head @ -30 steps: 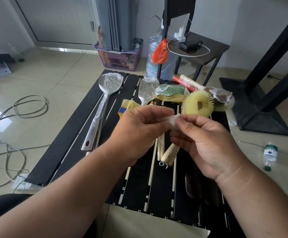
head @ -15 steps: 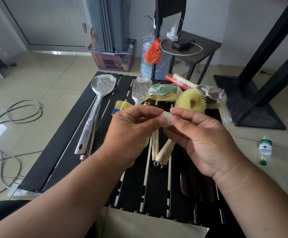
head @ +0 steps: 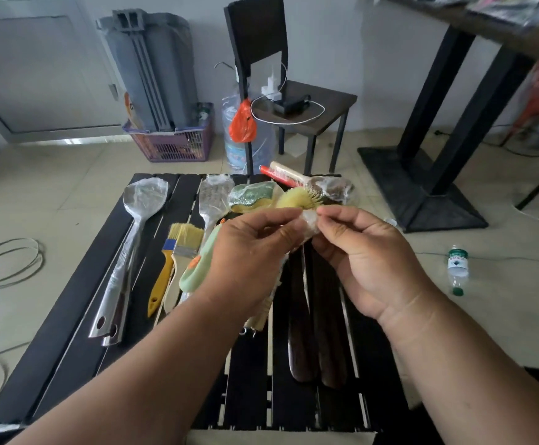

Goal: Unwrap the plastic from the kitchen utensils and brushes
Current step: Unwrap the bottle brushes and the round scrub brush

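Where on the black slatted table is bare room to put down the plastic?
Free: the black slatted table's left strip beside the wrapped steel ladle, and the near edge below the dark wooden spoons. Crowded: the far edge, around the wrapped green sponge.

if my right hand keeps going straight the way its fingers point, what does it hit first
Right hand points left, pinching the plastic wad; just past it sit the left hand's fingertips, probably met first.

A purple basket (head: 178, 146) sits on the floor by a big water jug (head: 245, 149) with an orange bag (head: 243, 122) — a chair (head: 309, 104) stands near. A small bottle (head: 457, 268) lies on the floor — wires (head: 8, 261) too.
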